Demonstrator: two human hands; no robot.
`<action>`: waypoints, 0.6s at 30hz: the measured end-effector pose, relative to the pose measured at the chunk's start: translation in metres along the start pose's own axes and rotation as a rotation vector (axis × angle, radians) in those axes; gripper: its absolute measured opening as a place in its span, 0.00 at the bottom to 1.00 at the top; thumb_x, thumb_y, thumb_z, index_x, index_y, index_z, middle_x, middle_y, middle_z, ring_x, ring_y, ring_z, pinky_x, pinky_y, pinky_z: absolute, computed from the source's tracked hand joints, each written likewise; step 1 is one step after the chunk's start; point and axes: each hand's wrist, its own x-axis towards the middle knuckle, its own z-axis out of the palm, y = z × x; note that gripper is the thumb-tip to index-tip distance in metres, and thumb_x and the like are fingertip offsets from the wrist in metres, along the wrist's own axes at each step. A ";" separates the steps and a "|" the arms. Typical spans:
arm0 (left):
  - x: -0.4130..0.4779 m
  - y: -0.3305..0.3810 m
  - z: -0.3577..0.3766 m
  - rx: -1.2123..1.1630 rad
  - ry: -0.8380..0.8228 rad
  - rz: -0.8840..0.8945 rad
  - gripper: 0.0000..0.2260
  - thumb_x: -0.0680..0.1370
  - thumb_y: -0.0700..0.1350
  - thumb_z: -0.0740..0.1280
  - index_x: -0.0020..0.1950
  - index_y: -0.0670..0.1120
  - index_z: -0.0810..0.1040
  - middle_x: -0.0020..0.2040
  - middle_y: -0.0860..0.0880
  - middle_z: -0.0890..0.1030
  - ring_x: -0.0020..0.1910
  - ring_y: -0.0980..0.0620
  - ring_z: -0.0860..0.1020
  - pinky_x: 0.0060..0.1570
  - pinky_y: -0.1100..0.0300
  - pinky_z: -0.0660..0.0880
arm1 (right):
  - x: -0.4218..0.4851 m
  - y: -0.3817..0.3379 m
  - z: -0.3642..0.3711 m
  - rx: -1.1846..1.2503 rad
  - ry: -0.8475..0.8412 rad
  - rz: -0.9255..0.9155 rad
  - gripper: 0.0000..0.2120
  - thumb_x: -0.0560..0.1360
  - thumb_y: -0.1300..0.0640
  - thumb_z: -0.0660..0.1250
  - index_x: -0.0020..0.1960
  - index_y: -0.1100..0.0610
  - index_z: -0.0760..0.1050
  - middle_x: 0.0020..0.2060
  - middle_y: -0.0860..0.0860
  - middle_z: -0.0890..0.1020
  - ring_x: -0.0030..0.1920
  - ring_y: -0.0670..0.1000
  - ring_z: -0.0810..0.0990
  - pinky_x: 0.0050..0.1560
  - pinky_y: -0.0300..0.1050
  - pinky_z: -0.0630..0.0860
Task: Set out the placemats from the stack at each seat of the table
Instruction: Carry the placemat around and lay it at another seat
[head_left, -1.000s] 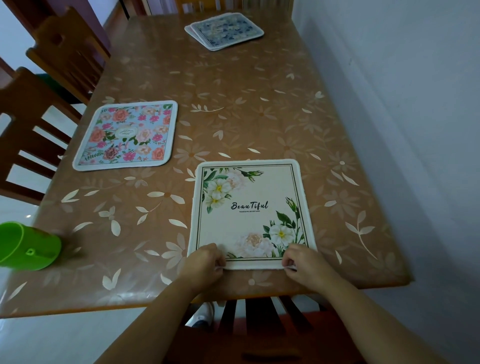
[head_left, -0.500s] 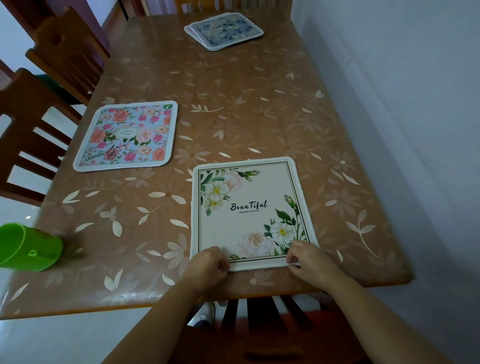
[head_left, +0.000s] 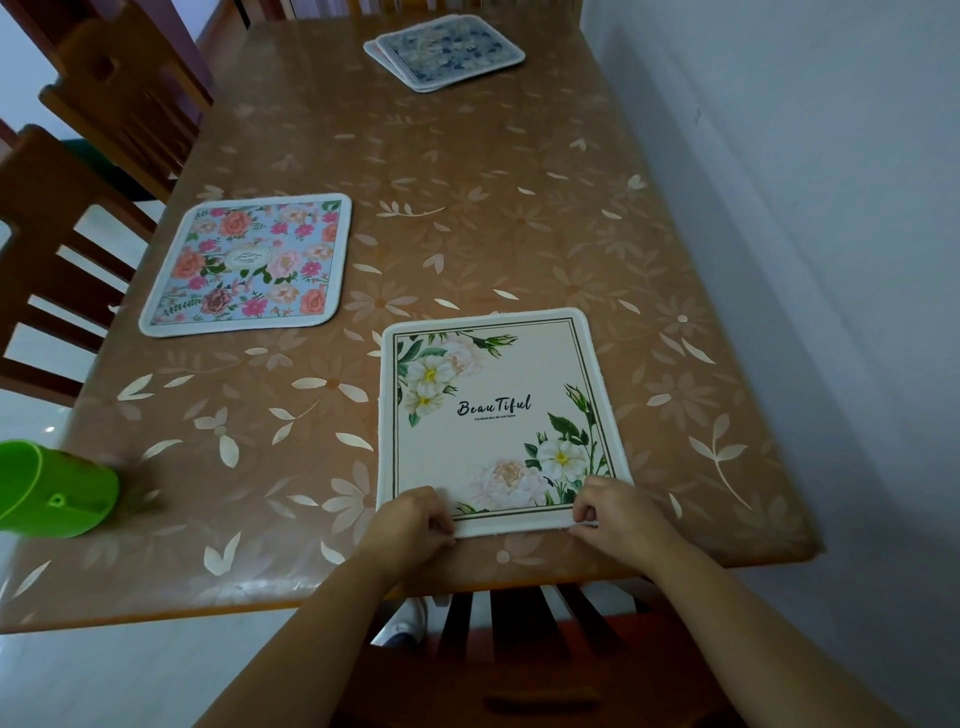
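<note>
**Placemats: 2 of ~4 down, second one in hand**

We're at the near end of the table (head_left: 519, 218). The white placemat (head_left: 493, 415) lies flat in front of us, close to the near edge and roughly square to it. Our left hand (head_left: 415, 519) pinches its near-left corner and our right hand (head_left: 613, 512) its near-right corner, fingers curled on the rim. Looks like final alignment, not release yet.

Done: pink floral placemat (head_left: 249, 265) sits at the near-left chair (head_left: 47, 270).

Left, our read: the far-left chair (head_left: 130, 104) has no mat in front of it. The stack (head_left: 447, 52) sits at the far end, well apart from both laid mats.

Counts:
- laid mats: 2
- stack: at least 2 layers showing, exact number unclear
- chairs plainly in view: 3, counting the near-end chair (head_left: 519, 623); far end is cropped
- green cup (head_left: 52, 491): 1, on its side at the table's left edge
</note>
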 end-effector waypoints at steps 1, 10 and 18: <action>0.000 0.000 0.000 0.000 0.000 -0.002 0.04 0.68 0.43 0.73 0.41 0.46 0.81 0.46 0.49 0.79 0.46 0.52 0.75 0.41 0.67 0.66 | 0.000 0.000 0.000 0.005 0.004 0.002 0.05 0.69 0.57 0.71 0.41 0.56 0.77 0.40 0.48 0.74 0.42 0.47 0.73 0.43 0.38 0.69; 0.000 0.000 0.000 -0.001 0.005 0.011 0.04 0.68 0.42 0.73 0.40 0.45 0.81 0.45 0.47 0.79 0.46 0.50 0.75 0.42 0.65 0.67 | -0.001 -0.001 0.003 0.016 -0.022 0.018 0.05 0.69 0.56 0.72 0.39 0.56 0.76 0.39 0.48 0.73 0.40 0.47 0.73 0.42 0.41 0.72; 0.002 -0.002 0.004 -0.056 0.016 -0.012 0.04 0.67 0.42 0.74 0.38 0.46 0.79 0.41 0.53 0.73 0.45 0.51 0.74 0.40 0.64 0.67 | 0.000 0.005 0.006 0.046 0.006 -0.019 0.06 0.69 0.56 0.72 0.42 0.56 0.76 0.41 0.47 0.71 0.44 0.47 0.72 0.42 0.37 0.67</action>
